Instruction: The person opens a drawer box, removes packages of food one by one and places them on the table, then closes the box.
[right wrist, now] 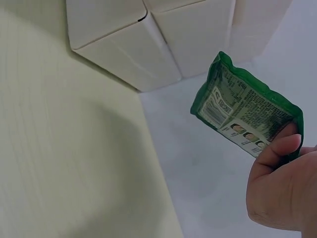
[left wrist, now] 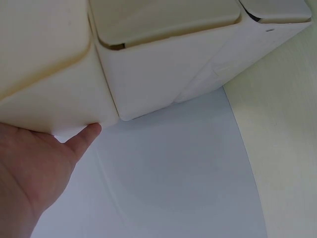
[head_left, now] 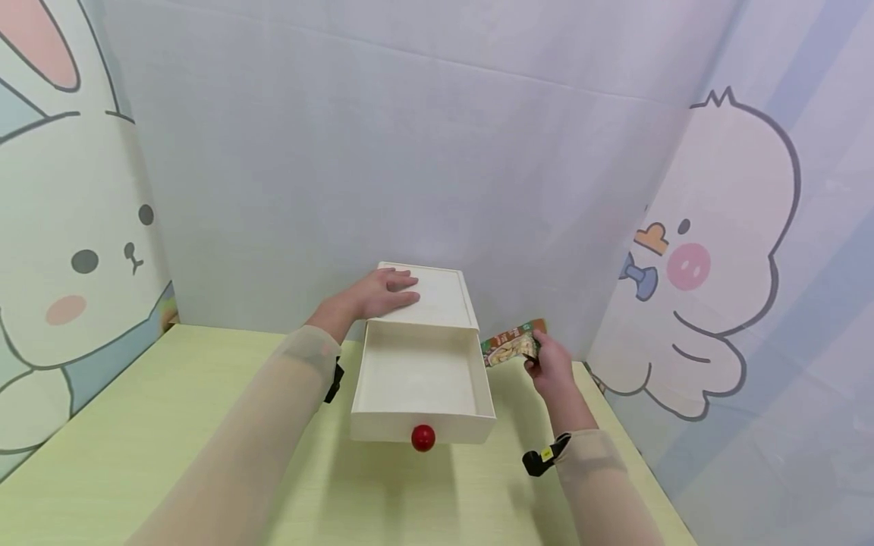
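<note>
A white drawer box (head_left: 444, 297) stands against the back wall, and its top drawer (head_left: 419, 371) is pulled out toward me. The inside of that drawer is bare, and a round red knob (head_left: 423, 437) sits on its front. My left hand (head_left: 378, 294) rests on the box's top with fingers extended; in the left wrist view its thumb touches the box's edge. To the right of the drawer, my right hand (head_left: 551, 365) pinches one end of a food packet (head_left: 508, 345). The right wrist view shows the packet's green printed back (right wrist: 242, 106), raised above the table.
Under the box lies a pale yellow-green table (head_left: 198, 425). A grey-white curtain (head_left: 410, 152) hangs behind it, with a cartoon rabbit at left and a cartoon chick at right. Lower drawers (right wrist: 114, 54) lie below the pulled-out one. Black straps circle both wrists.
</note>
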